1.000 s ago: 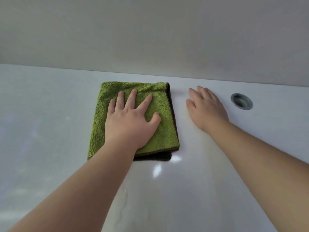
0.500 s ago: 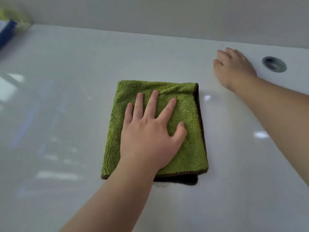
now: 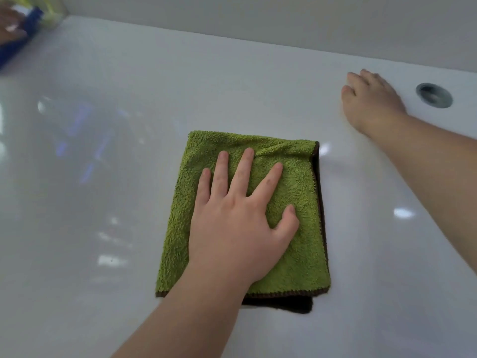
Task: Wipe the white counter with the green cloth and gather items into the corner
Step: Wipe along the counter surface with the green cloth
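My left hand [image 3: 232,223] lies flat, fingers spread, pressing the folded green cloth [image 3: 296,202] onto the middle of the glossy white counter [image 3: 129,202], gripping nothing. My right hand [image 3: 371,102] rests open, palm down, beside a grey round grommet [image 3: 434,95]. Blurred blue and yellow items [image 3: 33,16] sit in the far left corner.

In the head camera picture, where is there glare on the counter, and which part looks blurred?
Head view: bright glare patches lie on the glossy white counter left and right of the green cloth; bluish reflections show farther left; the blue and yellow items in the far left corner are blurred; the left hand is sharp.
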### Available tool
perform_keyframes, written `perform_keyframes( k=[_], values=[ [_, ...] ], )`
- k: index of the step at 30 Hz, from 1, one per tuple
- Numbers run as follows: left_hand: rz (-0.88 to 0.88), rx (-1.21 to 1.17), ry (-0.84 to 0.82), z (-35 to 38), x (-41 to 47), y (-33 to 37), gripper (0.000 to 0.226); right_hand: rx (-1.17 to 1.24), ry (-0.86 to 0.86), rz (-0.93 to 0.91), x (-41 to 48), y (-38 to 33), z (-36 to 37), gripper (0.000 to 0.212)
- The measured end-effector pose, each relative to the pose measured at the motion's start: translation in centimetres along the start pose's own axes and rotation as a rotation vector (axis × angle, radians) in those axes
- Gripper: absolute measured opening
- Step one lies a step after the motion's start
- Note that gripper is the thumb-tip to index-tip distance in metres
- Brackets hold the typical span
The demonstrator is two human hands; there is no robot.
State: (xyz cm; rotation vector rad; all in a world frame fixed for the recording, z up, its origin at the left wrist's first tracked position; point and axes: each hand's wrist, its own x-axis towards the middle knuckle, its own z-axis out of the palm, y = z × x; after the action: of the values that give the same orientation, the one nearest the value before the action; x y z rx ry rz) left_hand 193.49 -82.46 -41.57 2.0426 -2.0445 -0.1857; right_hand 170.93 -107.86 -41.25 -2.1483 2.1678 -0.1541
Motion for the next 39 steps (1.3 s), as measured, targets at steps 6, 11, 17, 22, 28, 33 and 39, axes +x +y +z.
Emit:
perform_keyframes(
  k=[6, 11, 17, 22, 28, 33, 39],
  values=[
    [-0.023, -0.004, -0.024, -0.2, 3.4, 0.1, 0.068, 0.007, 0.000, 0.005, 0.7, 0.0, -0.4, 0.051],
    [-0.033, -0.017, -0.051, 0.3, 6.8, 0.1, 0.070, 0.004, -0.003, -0.003, 0.0, 0.0, 0.4, 0.049],
    [-0.027, -0.024, -0.054, 1.0, 13.8, 0.5, 0.072, -0.029, 0.070, -0.013, 0.1, 0.2, 0.7, 0.046],
    [-0.002, -0.012, -0.058, 1.7, 19.3, 1.0, 0.073, -0.067, 0.057, 0.023, 0.2, 0.2, 0.7, 0.050],
    [0.018, -0.012, -0.074, 2.4, 24.7, 1.8, 0.074, -0.114, 0.043, 0.037, 0.1, 0.2, 0.4, 0.052],
    [0.033, 0.003, -0.078, 2.9, 28.5, 2.8, 0.074, -0.121, 0.046, 0.059, 0.0, -0.1, 0.1, 0.056],
    [0.037, 0.026, -0.074, 3.2, 29.6, 3.2, 0.075, -0.113, 0.052, 0.069, 0.1, -0.1, 0.1, 0.056]
  ],
)
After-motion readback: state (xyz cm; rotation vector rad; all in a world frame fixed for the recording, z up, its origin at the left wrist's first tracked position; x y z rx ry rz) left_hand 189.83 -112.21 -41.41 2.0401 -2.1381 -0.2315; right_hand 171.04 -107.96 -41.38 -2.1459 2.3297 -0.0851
